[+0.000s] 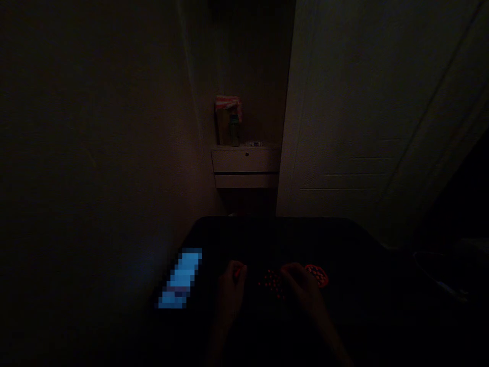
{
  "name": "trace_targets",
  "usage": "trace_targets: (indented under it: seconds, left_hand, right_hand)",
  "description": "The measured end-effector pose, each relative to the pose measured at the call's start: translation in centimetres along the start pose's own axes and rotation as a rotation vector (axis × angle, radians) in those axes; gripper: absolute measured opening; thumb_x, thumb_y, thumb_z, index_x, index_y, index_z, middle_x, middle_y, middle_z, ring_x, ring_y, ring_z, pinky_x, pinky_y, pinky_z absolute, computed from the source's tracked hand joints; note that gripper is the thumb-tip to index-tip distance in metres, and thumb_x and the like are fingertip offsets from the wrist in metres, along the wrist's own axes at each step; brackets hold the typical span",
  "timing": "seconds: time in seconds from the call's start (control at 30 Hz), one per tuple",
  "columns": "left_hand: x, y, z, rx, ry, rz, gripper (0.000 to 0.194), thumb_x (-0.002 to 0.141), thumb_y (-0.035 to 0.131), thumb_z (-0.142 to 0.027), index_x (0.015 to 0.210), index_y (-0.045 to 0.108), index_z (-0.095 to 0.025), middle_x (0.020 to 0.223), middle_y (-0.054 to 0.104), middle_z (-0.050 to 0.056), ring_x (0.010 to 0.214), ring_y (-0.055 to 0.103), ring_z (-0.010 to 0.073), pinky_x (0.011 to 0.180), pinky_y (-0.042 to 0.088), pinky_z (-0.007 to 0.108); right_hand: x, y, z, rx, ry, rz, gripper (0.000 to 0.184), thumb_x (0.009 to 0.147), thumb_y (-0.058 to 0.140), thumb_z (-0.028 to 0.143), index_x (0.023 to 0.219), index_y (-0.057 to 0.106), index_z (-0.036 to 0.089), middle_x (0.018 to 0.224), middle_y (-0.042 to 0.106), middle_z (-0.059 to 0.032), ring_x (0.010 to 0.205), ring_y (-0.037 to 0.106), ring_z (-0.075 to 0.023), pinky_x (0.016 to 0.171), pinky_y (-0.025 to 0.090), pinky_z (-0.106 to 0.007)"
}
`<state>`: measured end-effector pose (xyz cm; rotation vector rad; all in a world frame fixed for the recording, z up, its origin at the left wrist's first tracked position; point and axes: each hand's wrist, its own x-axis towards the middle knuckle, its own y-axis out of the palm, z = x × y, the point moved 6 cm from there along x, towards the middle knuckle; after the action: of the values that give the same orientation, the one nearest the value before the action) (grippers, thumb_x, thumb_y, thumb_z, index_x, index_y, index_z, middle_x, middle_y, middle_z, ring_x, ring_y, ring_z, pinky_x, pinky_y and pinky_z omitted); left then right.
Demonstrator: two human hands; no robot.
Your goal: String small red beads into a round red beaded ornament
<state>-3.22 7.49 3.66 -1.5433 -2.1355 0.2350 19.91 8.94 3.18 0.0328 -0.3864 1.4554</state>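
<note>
red bead-like pieces (272,283) lay just left of the right hand (303,284), by its fingertips
that nearer hand's grip was too dark to tell; the left hand (231,283) pinched something red (237,272).

Bits (272,283) on tbl (252,239), screen (181,278) L, dish (326,279) R.

Legible text, brands, numbers, signs: none. The lit screen (180,279) at the left of the dark tabletop (244,237) shows coarse blue blocks; any characters are unreadable. The red-and-white item (228,101) above the drawers (244,162) and the green-topped bottle (234,132) near it are too dim for lettering to be told.
</note>
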Motion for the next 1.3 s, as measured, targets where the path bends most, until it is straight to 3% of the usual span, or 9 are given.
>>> trace_targets:
  seconds: [0.23, 0.47, 0.8, 1.07, 1.3]
  left_hand:
    - [0.1, 0.07, 0.33, 0.002, -0.016, -0.005, 0.031, 0.091, 0.05, -0.049, 0.091, 0.064, -0.021, 0.084, 0.071, 0.006, 0.08, 0.066, 0.0238, 0.075, 0.048, 0.034]
    - [0.13, -0.01, 0.26, 0.001, -0.01, 0.002, 0.031, 0.091, 0.05, -0.05, 0.089, 0.064, -0.021, 0.08, 0.07, 0.005, 0.077, 0.066, 0.0235, 0.071, 0.047, 0.033]
    - [0.21, -0.08, 0.23, 0.001, -0.016, 0.002, 0.032, 0.091, 0.051, -0.05, 0.089, 0.064, -0.021, 0.078, 0.07, 0.005, 0.075, 0.066, 0.0228, 0.07, 0.048, 0.032]
    - [0.2, -0.09, 0.31, 0.002, -0.009, -0.005, 0.032, 0.091, 0.052, -0.05, 0.091, 0.065, -0.021, 0.08, 0.072, 0.005, 0.076, 0.067, 0.0224, 0.069, 0.048, 0.031]
    - [0.15, -0.13, 0.27, 0.0, -0.004, -0.02, 0.032, 0.09, 0.053, -0.051, 0.089, 0.066, -0.021, 0.077, 0.071, 0.004, 0.072, 0.067, 0.0216, 0.065, 0.047, 0.029]
  right_hand:
    - [-0.01, 0.08, -0.55, -0.02, 0.016, 0.01, 0.027, 0.086, 0.064, 0.047, 0.078, 0.069, 0.021, 0.076, 0.074, -0.0035, 0.074, 0.068, -0.0238, 0.067, 0.051, -0.031]
    - [-0.01, -0.1, -0.74, -0.022, 0.011, 0.004, 0.028, 0.089, 0.057, 0.047, 0.087, 0.07, 0.022, 0.088, 0.074, -0.0048, 0.088, 0.068, -0.0253, 0.08, 0.051, -0.034]
    - [0.04, -0.1, -0.89, 0.0, 0.025, -0.009, 0.041, 0.091, 0.05, 0.056, 0.082, 0.071, 0.022, 0.081, 0.075, -0.0067, 0.078, 0.069, -0.0258, 0.073, 0.053, -0.035]
    - [0.15, -0.31, -0.74, 0.033, 0.025, -0.016, 0.033, 0.085, 0.063, 0.051, 0.098, 0.076, 0.023, 0.102, 0.079, -0.0083, 0.102, 0.07, -0.0295, 0.092, 0.053, -0.04]
    - [0.27, -0.21, -1.01, 0.051, 0.019, 0.008, 0.033, 0.081, 0.068, 0.052, 0.096, 0.076, 0.024, 0.1, 0.08, -0.0079, 0.097, 0.073, -0.029, 0.086, 0.057, -0.039]
